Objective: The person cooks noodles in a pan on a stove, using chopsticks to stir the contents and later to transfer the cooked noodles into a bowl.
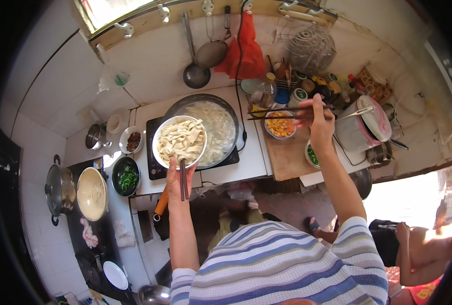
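My left hand [176,185] grips a white bowl [155,142] heaped with wide flat noodles [182,138]. A pair of brown chopsticks [183,183] sticks out over the bowl's near rim, against the same hand. Below and behind the bowl, a wide pan [235,126] holds bubbling pale liquid with noodles. It stands on a black induction cooker [154,169]. Off to the right, my right hand [321,126] holds a second pair of dark chopsticks [260,117], pointing left. These pass above a bowl of orange-yellow food [281,127].
A cutting board [283,162] bears a bowl of chopped greens [313,155]. Right of it stands a rice cooker [355,129]. Leafy greens [128,177], a bowl of brown pieces [133,141] and a cream basin [92,194] stand left. Another person [420,251] is at lower right.
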